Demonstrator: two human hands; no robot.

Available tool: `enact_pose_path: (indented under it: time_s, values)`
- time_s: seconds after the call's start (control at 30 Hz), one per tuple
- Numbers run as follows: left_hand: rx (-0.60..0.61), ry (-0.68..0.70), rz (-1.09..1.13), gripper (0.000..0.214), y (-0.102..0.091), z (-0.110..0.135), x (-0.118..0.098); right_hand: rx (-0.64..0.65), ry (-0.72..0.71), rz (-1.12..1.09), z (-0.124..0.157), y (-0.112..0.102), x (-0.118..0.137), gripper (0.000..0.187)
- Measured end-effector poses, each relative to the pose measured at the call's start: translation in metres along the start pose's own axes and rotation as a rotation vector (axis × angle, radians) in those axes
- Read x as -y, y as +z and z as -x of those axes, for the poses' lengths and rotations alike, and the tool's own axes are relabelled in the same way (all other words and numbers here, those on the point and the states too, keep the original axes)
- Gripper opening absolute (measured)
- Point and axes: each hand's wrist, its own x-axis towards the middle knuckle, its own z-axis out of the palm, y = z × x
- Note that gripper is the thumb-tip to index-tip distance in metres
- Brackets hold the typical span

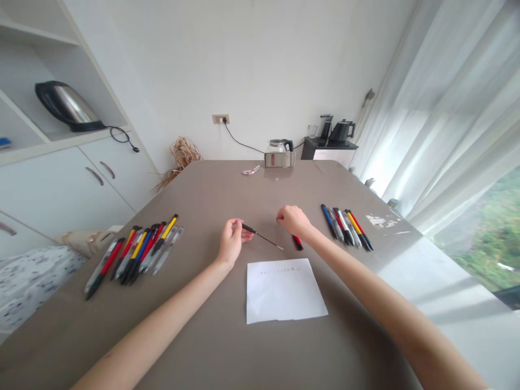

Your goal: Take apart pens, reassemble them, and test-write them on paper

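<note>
My left hand [232,238] is closed on the black half of a pen [249,228], held between thumb and fingers. A thin dark refill sticks out of that half and slants down to the right, with a pale end. My right hand [293,220] is curled shut above the table; what its fingers hold, if anything, is hidden. Just below its wrist lies a red and black pen barrel piece [298,242], partly covered by the forearm. A white sheet of paper [286,292] with a faint row of marks lies nearer to me, between my forearms.
Several pens [134,252] lie in a row on the left of the brown table [219,189]; another row of pens [346,227] lies on the right. A glass kettle [278,146] stands at the far edge beside a small cord bundle [251,170]. Curtains hang at right.
</note>
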Motion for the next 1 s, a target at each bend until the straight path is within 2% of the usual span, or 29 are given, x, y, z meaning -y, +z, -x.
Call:
enact_pose_path:
  time_s: [0.13,0.23,0.33,0.4,0.47,0.57,0.73,0.9,1.0]
  values:
    - [0.014,-0.05,-0.048,0.017,0.001,-0.004,-0.002,0.043,0.002,-0.032,0.024,-0.005,-0.003,0.02]
    - [0.01,-0.09,-0.06,0.014,0.006,-0.011,-0.002,0.005,-0.004,-0.092,0.028,-0.012,-0.003,0.022]
    - [-0.011,-0.096,-0.05,0.014,0.014,-0.022,0.0,-0.026,-0.05,-0.253,0.023,-0.021,0.003,0.031]
    - [-0.033,-0.076,-0.038,0.014,0.021,-0.03,0.003,0.031,-0.072,-0.405,0.019,-0.023,0.009,0.034]
    - [-0.06,-0.059,-0.028,0.015,0.027,-0.036,0.007,0.091,-0.08,-0.537,0.017,-0.021,0.015,0.032]
    - [-0.058,-0.031,-0.039,0.016,0.032,-0.039,0.01,0.08,-0.068,-0.673,0.014,-0.011,0.02,0.024]
    - [-0.039,-0.022,-0.044,0.017,0.032,-0.035,0.009,0.059,-0.055,-0.699,0.011,-0.001,0.016,0.02]
    - [-0.076,-0.008,-0.044,0.017,0.026,-0.038,0.004,0.097,-0.015,-0.749,0.008,-0.006,0.005,0.019]
    - [-0.097,0.042,-0.117,0.019,0.018,-0.044,0.003,0.073,-0.006,-0.739,0.006,-0.008,-0.002,0.02]
